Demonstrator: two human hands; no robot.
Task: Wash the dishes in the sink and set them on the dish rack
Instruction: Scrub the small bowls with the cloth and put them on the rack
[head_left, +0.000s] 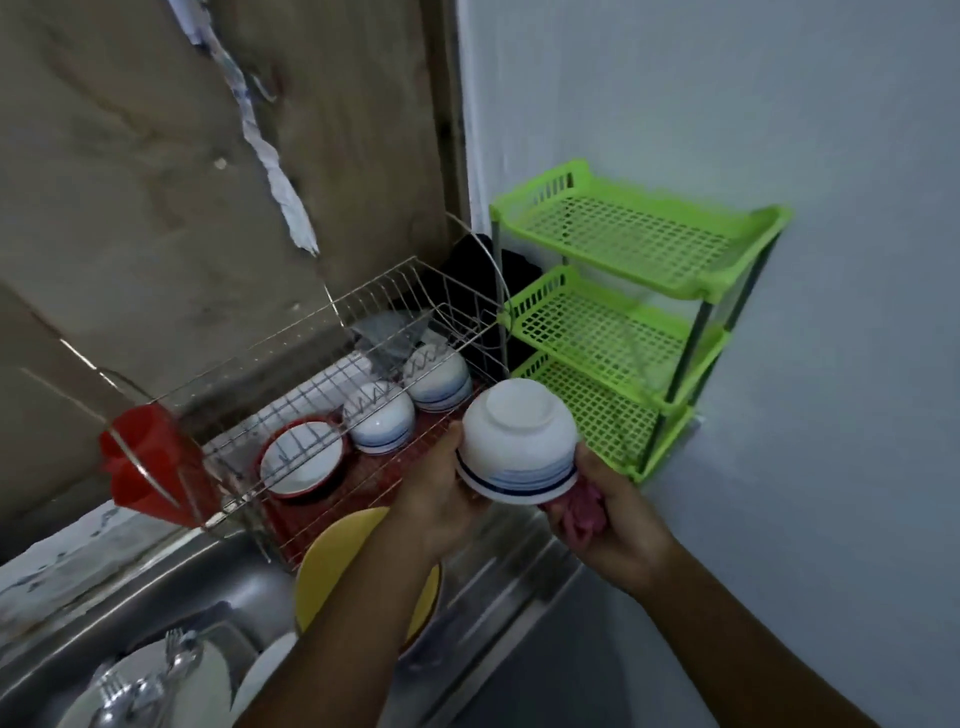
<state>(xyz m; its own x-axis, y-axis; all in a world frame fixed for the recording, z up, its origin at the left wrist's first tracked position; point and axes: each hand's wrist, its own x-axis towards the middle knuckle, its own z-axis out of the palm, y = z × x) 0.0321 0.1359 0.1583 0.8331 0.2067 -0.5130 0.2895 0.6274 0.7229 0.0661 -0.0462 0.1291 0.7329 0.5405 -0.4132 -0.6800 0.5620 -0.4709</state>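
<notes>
My left hand (441, 499) is gripping an upturned white blue-banded ceramic bowl (517, 441); my right hand (618, 525), at four o'clock, is squeezing a pink cloth (582, 514).

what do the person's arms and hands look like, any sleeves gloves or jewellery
Both forearms are bare as far as the frame shows, with no sleeve edge in view. The left hand and right hand wear no gloves. No watch, bracelet or ring is visible on the parts that show. Some fingers are hidden, so rings there cannot be ruled out.
</notes>
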